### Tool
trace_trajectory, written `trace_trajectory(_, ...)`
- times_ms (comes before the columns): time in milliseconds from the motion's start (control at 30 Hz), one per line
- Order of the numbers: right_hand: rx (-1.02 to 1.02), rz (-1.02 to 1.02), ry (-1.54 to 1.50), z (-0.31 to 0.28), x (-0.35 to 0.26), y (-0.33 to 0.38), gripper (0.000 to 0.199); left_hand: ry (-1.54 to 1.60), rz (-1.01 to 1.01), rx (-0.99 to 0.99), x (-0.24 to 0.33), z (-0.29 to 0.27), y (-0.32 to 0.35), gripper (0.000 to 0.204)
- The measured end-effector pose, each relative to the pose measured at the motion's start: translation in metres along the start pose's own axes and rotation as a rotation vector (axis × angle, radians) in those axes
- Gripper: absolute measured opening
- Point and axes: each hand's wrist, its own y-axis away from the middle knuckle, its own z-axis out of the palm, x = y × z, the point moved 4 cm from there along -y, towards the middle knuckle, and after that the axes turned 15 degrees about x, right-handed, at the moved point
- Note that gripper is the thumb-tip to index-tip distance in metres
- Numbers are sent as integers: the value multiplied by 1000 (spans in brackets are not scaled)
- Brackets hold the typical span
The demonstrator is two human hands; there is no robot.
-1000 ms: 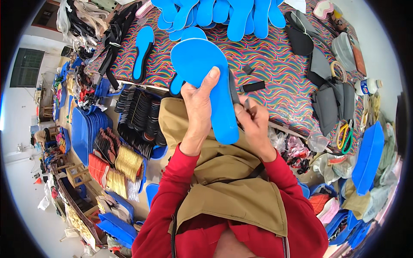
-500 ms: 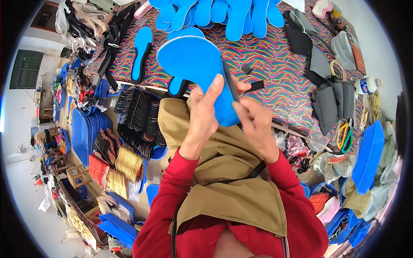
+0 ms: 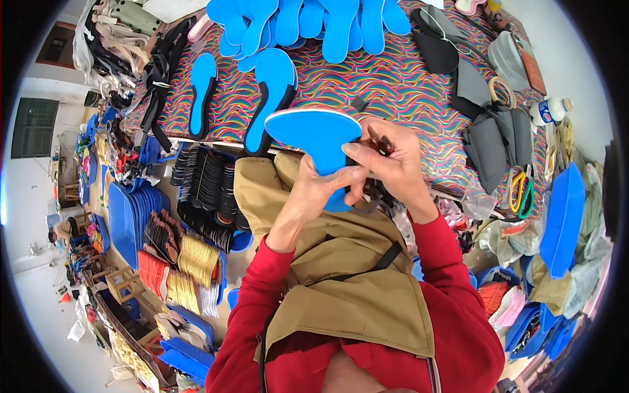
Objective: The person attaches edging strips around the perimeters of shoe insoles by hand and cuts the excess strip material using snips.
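A blue shoe insole (image 3: 321, 134) is held over my lap at the table's front edge, its wide end pointing up and left. My left hand (image 3: 313, 190) pinches its narrower part, thumb across the blue face. My right hand (image 3: 400, 160) is closed on the insole's right edge, thumb pressed near the waist. Between the right fingers sits a small dark brown object (image 3: 381, 141), too hidden to name. Two blue insoles with black edging, one smaller (image 3: 203, 85) and one larger (image 3: 274, 75), lie on the table to the left.
A pile of blue insoles (image 3: 341, 29) covers the far side of the patterned table (image 3: 314, 95). Grey and black pieces (image 3: 485, 150), scissors (image 3: 524, 190) and a white bottle (image 3: 550, 111) stand at right. Bins of stacked insoles (image 3: 196, 255) are left of my lap.
The insole has come down toward my lap, uncovering the larger edged insole. My right hand has shifted up along the edge, and a dark brown object now shows in its fingers.
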Motion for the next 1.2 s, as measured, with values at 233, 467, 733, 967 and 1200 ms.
trace_trajectory(233, -56, -29, -71, -7, 0, -4, 20, -26, -61, -80, -2, 4, 1, 15)
trace_trajectory(467, 24, 51, -25, -2, 19, -1, 18, -12, 24, 60, 8, 3, -4, 15)
trace_trajectory(733, -243, 62, 260, -2, 16, 43, 29, 97, 125, 315, 44, -15, -15, 19)
trace_trajectory(967, -22, -307, 316, 2, 4, 69, 27, 598, 160, 135, 52, -26, -19, 17)
trace_trajectory(1200, 140, -178, 178, 15, -6, 57, 15, 572, 225, 316, 39, -15, -11, 30)
